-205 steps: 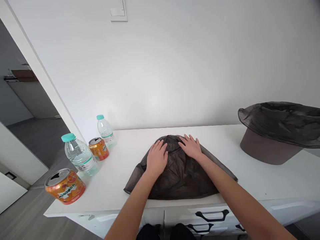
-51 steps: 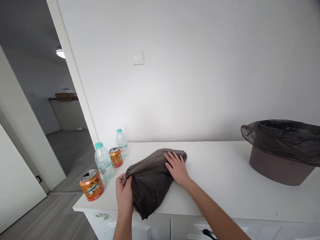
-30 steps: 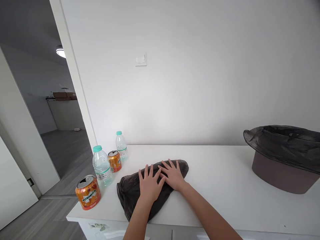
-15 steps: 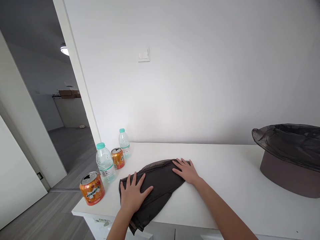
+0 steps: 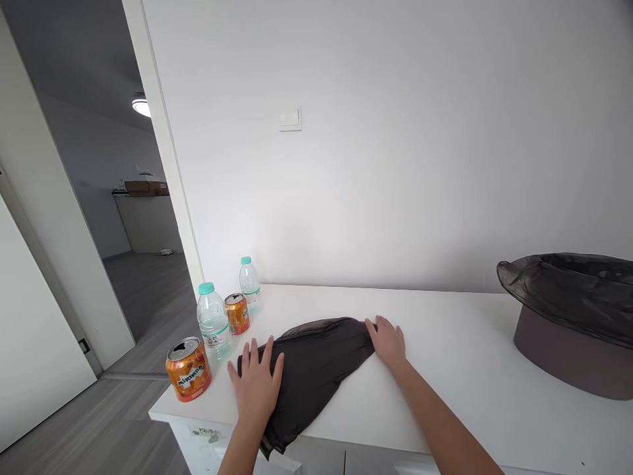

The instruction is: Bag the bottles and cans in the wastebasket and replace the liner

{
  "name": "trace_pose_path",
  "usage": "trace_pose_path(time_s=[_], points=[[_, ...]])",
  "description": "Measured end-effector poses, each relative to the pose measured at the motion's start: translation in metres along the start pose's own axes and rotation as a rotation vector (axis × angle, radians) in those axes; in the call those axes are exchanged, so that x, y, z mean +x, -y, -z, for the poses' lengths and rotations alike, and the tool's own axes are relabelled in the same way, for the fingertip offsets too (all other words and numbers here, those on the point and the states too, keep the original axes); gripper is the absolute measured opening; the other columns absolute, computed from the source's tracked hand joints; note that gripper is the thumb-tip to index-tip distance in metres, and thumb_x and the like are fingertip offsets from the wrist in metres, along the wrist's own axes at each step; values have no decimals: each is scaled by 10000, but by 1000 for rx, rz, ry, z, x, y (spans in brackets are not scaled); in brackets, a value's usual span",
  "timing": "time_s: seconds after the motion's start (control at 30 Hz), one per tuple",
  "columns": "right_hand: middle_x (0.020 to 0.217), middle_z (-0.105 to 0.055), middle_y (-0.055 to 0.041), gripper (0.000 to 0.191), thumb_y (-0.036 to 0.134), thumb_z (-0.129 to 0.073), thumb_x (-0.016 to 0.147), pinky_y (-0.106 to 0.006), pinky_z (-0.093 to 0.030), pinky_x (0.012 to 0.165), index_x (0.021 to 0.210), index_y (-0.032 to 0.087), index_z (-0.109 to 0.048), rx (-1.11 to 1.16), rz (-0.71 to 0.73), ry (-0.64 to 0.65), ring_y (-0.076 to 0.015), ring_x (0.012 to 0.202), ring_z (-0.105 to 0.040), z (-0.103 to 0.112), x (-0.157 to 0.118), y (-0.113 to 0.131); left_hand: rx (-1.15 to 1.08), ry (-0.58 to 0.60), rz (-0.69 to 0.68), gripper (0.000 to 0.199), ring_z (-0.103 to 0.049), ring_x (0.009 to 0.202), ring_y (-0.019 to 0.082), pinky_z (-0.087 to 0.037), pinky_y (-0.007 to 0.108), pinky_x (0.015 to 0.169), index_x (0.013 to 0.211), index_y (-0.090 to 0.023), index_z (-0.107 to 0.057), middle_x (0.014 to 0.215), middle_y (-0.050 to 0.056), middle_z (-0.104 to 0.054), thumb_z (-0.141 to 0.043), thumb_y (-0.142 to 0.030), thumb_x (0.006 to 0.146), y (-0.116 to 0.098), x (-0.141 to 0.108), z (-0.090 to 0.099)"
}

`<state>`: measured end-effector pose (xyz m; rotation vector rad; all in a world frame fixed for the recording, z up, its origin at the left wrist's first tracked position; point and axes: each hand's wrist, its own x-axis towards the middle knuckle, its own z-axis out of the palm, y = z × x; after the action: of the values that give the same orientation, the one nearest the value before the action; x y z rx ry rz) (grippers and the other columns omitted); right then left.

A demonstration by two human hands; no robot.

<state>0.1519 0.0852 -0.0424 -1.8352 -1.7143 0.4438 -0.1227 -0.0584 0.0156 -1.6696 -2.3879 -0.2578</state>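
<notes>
A thin black plastic bag (image 5: 316,373), flattened and folded lengthwise, lies on the white cabinet top, its lower end hanging over the front edge. My left hand (image 5: 257,386) rests on the bag's left end, palm down with fingers spread. At the opposite end, my right hand (image 5: 389,344) has its fingers curled in and drawn together on the bag's edge; the fingertips are partly hidden. Left of the bag stand an orange Mirinda can (image 5: 188,371), a clear water bottle (image 5: 214,323) with a teal cap, a second orange can (image 5: 237,315) and another water bottle (image 5: 250,287).
At the right of the cabinet top (image 5: 445,376) stands a brown bin (image 5: 564,353) lined with a black bag (image 5: 583,297) folded over its rim. A white wall with a light switch (image 5: 291,119) rises behind. To the left, a doorway opens onto another room.
My right hand has slid right to the bag's end, and its fingers have curled in from a spread pose. My left hand has shifted slightly, still flat. The view has turned a little.
</notes>
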Motion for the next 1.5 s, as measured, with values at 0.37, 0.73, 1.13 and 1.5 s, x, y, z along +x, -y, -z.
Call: trace_pose_path(time_s=[0.37, 0.73, 1.13, 1.5], points=[[1083, -688, -87, 294, 446, -549, 729, -421, -443, 889, 849, 220, -692, 280, -111, -82, -308, 1080, -583, 4, -4, -15, -114, 266, -255, 594, -154, 1471, 315, -113, 598, 1156, 1451, -413, -351, 1582, 30, -229, -394, -626, 898, -12, -62, 10], [854, -687, -43, 329, 498, -418, 859, -290, -448, 622, 971, 228, -571, 559, 49, -195, -185, 705, -608, 41, -8, 14, -142, 248, -321, 599, -199, 1453, 360, -126, 660, 1121, 1445, -387, -388, 1569, 89, -260, -389, -630, 898, -54, -73, 13], [898, -682, -44, 162, 203, -387, 925, -276, -370, 627, 999, 213, -531, -65, 747, 174, -196, 799, -628, 0, -165, 130, -603, -262, -56, 494, -396, 1370, 237, -141, 581, 1176, 1420, -209, -430, 1440, 96, -492, -237, -248, 967, -4, -72, -34], [1464, -471, -15, 503, 345, -218, 970, -382, -288, 1146, 1375, 252, -501, 198, 528, 224, -192, 1375, -388, 16, -94, 93, -475, 8, -399, 501, -372, 1395, 201, -294, 416, 1173, 1391, -210, -502, 1487, 45, -452, -228, -236, 973, -41, -39, 30]])
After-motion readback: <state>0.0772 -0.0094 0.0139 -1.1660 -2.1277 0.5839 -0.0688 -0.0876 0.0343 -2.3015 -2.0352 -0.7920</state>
